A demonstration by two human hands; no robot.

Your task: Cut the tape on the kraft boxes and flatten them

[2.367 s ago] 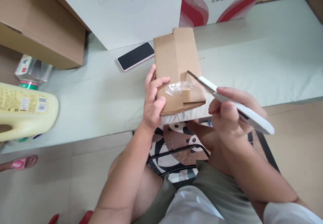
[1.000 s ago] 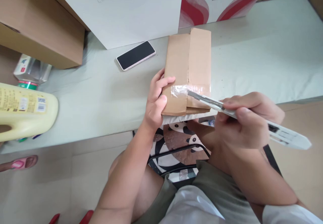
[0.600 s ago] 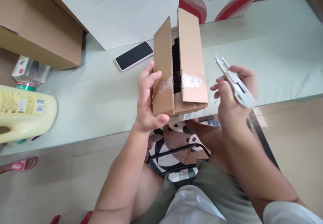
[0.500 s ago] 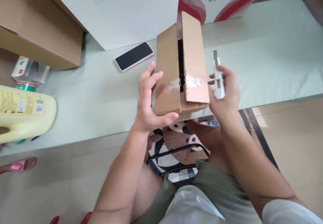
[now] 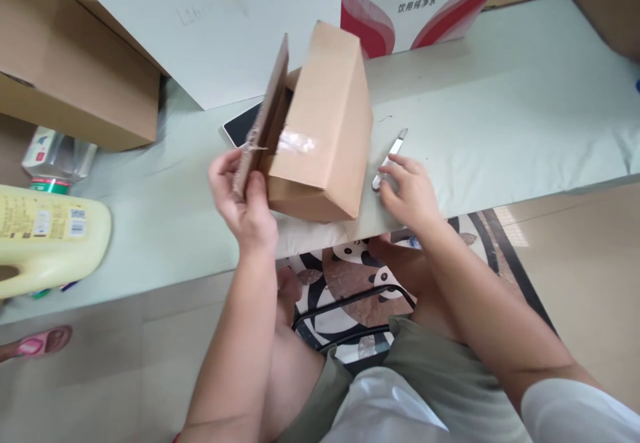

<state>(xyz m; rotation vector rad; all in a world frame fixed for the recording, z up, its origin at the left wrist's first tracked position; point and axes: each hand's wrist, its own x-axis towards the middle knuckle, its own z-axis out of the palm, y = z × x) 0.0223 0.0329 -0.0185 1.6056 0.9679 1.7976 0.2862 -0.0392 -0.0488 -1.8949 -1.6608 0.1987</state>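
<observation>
My left hand (image 5: 245, 203) is closed on the raised left flap of a small brown cardboard box (image 5: 320, 130), thumb on the inner side, fingers behind. The box leans to the left, and a strip of clear tape shines on its other flap. Its dark gap shows between the flaps, but the contents are hidden. To the right of the box, a white utility knife (image 5: 389, 162) lies on the cloth with its blade end pointing away from me. My right hand (image 5: 411, 190) is over the knife's near end, fingers apart; whether the fingertips touch it I cannot tell.
A phone (image 5: 240, 125) lies partly hidden behind the box. White and red cartons (image 5: 280, 23) stand at the back. A large brown box (image 5: 80, 63), a clear bottle (image 5: 65, 153) and a yellow jug (image 5: 55, 236) are at left. The cloth-covered surface (image 5: 500, 116) ends in front of me.
The knife has passed across the tape and is now down on the cloth, with my right hand loosened from it. The box's flaps have parted; my left hand has taken the left one, tilting the box.
</observation>
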